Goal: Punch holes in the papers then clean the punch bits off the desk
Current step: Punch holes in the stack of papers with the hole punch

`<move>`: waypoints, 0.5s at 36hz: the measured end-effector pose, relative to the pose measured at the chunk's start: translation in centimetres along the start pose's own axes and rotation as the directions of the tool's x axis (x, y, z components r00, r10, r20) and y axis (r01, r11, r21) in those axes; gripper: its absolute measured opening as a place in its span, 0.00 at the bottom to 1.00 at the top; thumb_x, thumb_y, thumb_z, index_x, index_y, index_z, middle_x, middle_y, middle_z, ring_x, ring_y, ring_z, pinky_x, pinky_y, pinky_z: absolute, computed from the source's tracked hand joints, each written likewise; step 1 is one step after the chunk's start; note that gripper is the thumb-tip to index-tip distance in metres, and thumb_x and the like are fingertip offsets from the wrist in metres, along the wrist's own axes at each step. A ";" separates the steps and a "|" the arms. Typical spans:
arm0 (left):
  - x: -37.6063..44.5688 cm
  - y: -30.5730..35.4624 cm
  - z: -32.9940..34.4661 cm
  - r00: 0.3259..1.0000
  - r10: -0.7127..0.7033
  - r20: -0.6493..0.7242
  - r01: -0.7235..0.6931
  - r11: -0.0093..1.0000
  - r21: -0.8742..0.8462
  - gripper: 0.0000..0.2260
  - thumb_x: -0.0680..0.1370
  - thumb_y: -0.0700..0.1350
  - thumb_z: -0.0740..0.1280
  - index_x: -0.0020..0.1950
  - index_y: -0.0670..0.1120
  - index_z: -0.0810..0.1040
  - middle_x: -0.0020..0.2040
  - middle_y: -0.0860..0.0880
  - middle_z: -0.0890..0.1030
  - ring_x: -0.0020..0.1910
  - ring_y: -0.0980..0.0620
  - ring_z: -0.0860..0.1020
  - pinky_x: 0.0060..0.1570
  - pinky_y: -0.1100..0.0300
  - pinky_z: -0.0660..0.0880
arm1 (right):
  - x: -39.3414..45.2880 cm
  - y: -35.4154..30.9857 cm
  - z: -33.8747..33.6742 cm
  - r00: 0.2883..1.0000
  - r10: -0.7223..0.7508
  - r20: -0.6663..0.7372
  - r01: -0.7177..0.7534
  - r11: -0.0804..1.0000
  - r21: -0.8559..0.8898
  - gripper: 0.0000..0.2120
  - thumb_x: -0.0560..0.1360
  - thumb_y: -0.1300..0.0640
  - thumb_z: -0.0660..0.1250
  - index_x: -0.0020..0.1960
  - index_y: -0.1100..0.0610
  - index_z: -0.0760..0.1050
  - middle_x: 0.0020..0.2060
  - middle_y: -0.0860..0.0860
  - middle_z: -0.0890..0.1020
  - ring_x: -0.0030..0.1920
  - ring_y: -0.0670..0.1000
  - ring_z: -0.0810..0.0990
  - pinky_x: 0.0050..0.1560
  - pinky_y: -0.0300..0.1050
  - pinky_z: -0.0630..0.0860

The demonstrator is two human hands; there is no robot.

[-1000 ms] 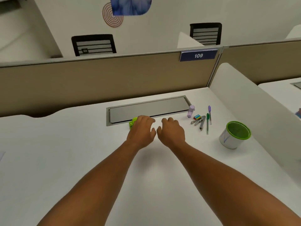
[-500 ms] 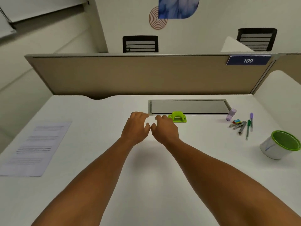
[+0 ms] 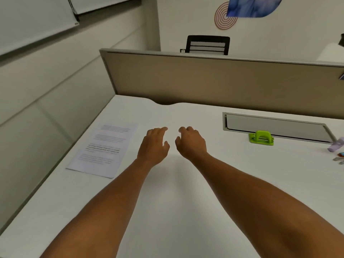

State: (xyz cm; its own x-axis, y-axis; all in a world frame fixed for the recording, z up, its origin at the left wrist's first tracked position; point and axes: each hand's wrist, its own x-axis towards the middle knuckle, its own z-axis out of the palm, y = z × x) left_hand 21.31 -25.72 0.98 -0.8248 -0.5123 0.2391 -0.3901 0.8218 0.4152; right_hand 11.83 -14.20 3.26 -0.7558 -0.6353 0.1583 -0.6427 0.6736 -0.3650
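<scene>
Left hand point(image 3: 153, 146) and right hand point(image 3: 191, 143) hover empty, each grip loosely apart.

I see a white surface point(image 3: 167, 211). Printed papers point(image 3: 104, 148) lie near its left edge. A green hole punch point(image 3: 261, 138) sits toward the far edge, touching a recessed grey cable tray lid point(image 3: 275, 128). A lilac tube point(image 3: 336, 147) lies at the right.

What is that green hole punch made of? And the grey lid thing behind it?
The green hole punch looks like smooth moulded plastic: bright, even lime colour, rounded edges. The grey cable-tray lid looks like brushed or painted metal, flat with a soft dull sheen, though it could be plastic.
</scene>
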 end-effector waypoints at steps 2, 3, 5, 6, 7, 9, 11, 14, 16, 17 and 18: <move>-0.4 -2.4 -0.9 0.999 -0.025 -0.027 0.026 0.999 0.024 0.24 0.79 0.50 0.65 0.74 0.49 0.68 0.71 0.47 0.73 0.70 0.46 0.70 0.67 0.51 0.69 | 0.5 -2.0 1.0 0.999 -0.021 0.025 0.021 1.000 0.006 0.17 0.79 0.53 0.59 0.66 0.56 0.72 0.58 0.54 0.78 0.56 0.55 0.78 0.50 0.49 0.76; -0.6 -3.5 -1.3 0.999 -0.036 -0.039 0.038 0.998 0.043 0.24 0.78 0.50 0.65 0.74 0.49 0.68 0.70 0.47 0.74 0.69 0.46 0.71 0.67 0.50 0.69 | 0.7 -2.9 1.5 0.999 -0.031 0.038 0.031 0.999 0.010 0.16 0.79 0.53 0.59 0.66 0.56 0.72 0.58 0.54 0.78 0.55 0.55 0.78 0.50 0.48 0.76; -1.0 -5.7 -2.1 0.996 -0.064 -0.055 0.068 0.995 0.075 0.25 0.78 0.50 0.66 0.74 0.49 0.67 0.70 0.46 0.74 0.68 0.46 0.72 0.66 0.49 0.70 | 1.3 -4.8 2.6 0.997 -0.051 0.064 0.050 0.998 0.026 0.16 0.79 0.53 0.60 0.65 0.56 0.72 0.57 0.54 0.78 0.55 0.55 0.78 0.50 0.48 0.75; -1.1 -6.8 -2.5 0.995 -0.083 -0.055 0.087 0.993 0.077 0.26 0.78 0.50 0.66 0.74 0.49 0.66 0.70 0.46 0.74 0.68 0.45 0.72 0.66 0.48 0.70 | 1.6 -5.7 3.1 0.995 -0.060 0.075 0.057 0.998 0.034 0.16 0.79 0.53 0.60 0.65 0.56 0.72 0.57 0.54 0.78 0.54 0.55 0.78 0.49 0.48 0.75; -1.2 -7.9 -2.8 0.993 -0.103 -0.052 0.107 0.991 0.075 0.26 0.77 0.49 0.67 0.75 0.49 0.65 0.70 0.45 0.74 0.68 0.45 0.72 0.66 0.48 0.72 | 1.8 -6.5 3.6 0.994 -0.067 0.086 0.063 0.997 0.039 0.15 0.79 0.54 0.60 0.64 0.56 0.72 0.56 0.54 0.78 0.54 0.55 0.78 0.49 0.48 0.75; -1.4 -10.0 -3.4 0.989 -0.144 -0.044 0.147 0.986 0.074 0.28 0.77 0.49 0.67 0.76 0.49 0.63 0.70 0.45 0.73 0.67 0.44 0.72 0.64 0.47 0.73 | 2.3 -8.1 4.7 0.990 -0.083 0.113 0.079 0.996 0.046 0.15 0.78 0.54 0.60 0.63 0.56 0.72 0.56 0.54 0.78 0.53 0.56 0.78 0.48 0.48 0.75; -1.7 -11.8 -3.9 0.982 -0.185 -0.039 0.188 0.980 0.073 0.29 0.77 0.49 0.67 0.76 0.49 0.62 0.69 0.44 0.74 0.66 0.44 0.73 0.62 0.48 0.74 | 2.7 -9.5 5.6 0.985 -0.098 0.145 0.092 0.995 0.048 0.15 0.78 0.55 0.59 0.63 0.57 0.72 0.56 0.54 0.77 0.54 0.57 0.78 0.48 0.49 0.74; -2.0 -14.3 -4.5 0.971 -0.235 -0.050 0.239 0.967 0.084 0.26 0.78 0.48 0.67 0.74 0.47 0.65 0.68 0.43 0.74 0.65 0.44 0.72 0.60 0.49 0.74 | 3.5 -11.1 7.1 0.977 -0.103 0.187 0.095 0.994 0.053 0.15 0.78 0.56 0.59 0.63 0.57 0.72 0.55 0.55 0.77 0.54 0.58 0.77 0.48 0.49 0.74; -2.0 -16.1 -4.9 0.961 -0.266 -0.072 0.272 0.957 0.097 0.22 0.78 0.48 0.66 0.72 0.46 0.70 0.68 0.44 0.75 0.67 0.44 0.71 0.61 0.49 0.73 | 4.3 -12.1 8.1 0.972 -0.088 0.220 0.075 0.995 0.071 0.15 0.77 0.56 0.60 0.63 0.57 0.72 0.56 0.55 0.77 0.54 0.58 0.77 0.49 0.49 0.73; -2.0 -17.1 -5.1 0.954 -0.285 -0.091 0.294 0.950 0.107 0.21 0.78 0.47 0.66 0.70 0.46 0.72 0.68 0.45 0.75 0.68 0.44 0.69 0.62 0.49 0.73 | 4.7 -12.6 8.5 0.967 -0.085 0.242 0.068 0.995 0.079 0.15 0.77 0.57 0.60 0.63 0.57 0.71 0.56 0.55 0.77 0.55 0.58 0.77 0.49 0.48 0.73; -1.9 -18.0 -5.3 0.945 -0.307 -0.117 0.320 0.940 0.118 0.19 0.78 0.47 0.66 0.69 0.46 0.74 0.69 0.45 0.74 0.69 0.44 0.68 0.61 0.49 0.73 | 5.1 -13.0 9.0 0.960 -0.081 0.268 0.059 0.994 0.089 0.16 0.77 0.57 0.60 0.64 0.57 0.71 0.56 0.55 0.77 0.55 0.57 0.77 0.49 0.47 0.72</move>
State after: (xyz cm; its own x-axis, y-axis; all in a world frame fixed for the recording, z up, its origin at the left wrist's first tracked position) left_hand 32.09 -40.88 -2.37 -0.6116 -0.7651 0.2013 -0.6789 0.6382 0.3631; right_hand 17.49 -29.60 0.55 -0.6397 -0.7659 -0.0643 -0.6726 0.5984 -0.4353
